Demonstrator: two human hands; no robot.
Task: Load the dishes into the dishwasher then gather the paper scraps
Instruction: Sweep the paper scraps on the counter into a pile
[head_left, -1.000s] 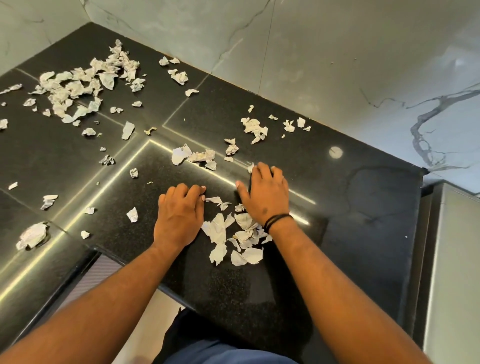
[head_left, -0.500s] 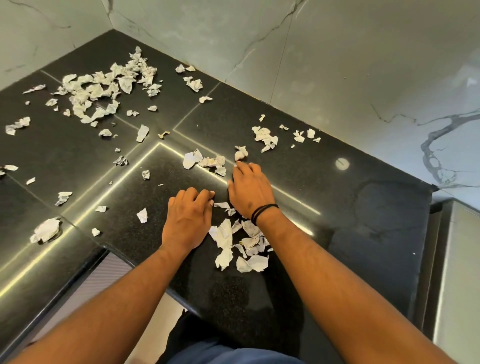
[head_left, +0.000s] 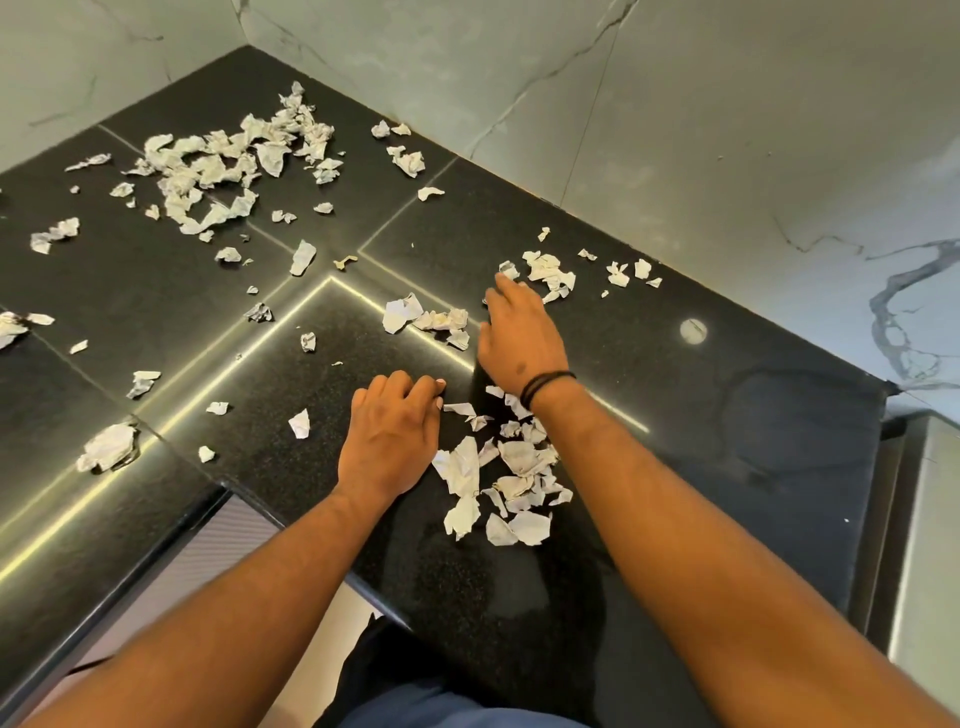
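Torn white paper scraps lie all over a black stone countertop (head_left: 675, 426). A small gathered pile of scraps (head_left: 506, 480) sits near the front edge, between my forearms. My left hand (head_left: 389, 441) rests flat on the counter just left of that pile, fingers straight. My right hand (head_left: 519, 338) is stretched farther back, fingers flat, its tips touching a cluster of scraps (head_left: 548, 273). Another few scraps (head_left: 426, 322) lie just left of that hand. The biggest heap of scraps (head_left: 223, 166) is at the back left corner.
Marble walls (head_left: 675, 130) close the counter at the back and left. Loose scraps, among them a crumpled wad (head_left: 106, 447), dot the left part of the counter. A steel-coloured appliance side (head_left: 924, 545) stands to the right, past the counter's end. The counter's front edge steps inward below my left arm.
My right hand has left the near pile and reached back and right to the far cluster of scraps. My left hand has stayed beside the pile. The camera has tilted slightly.
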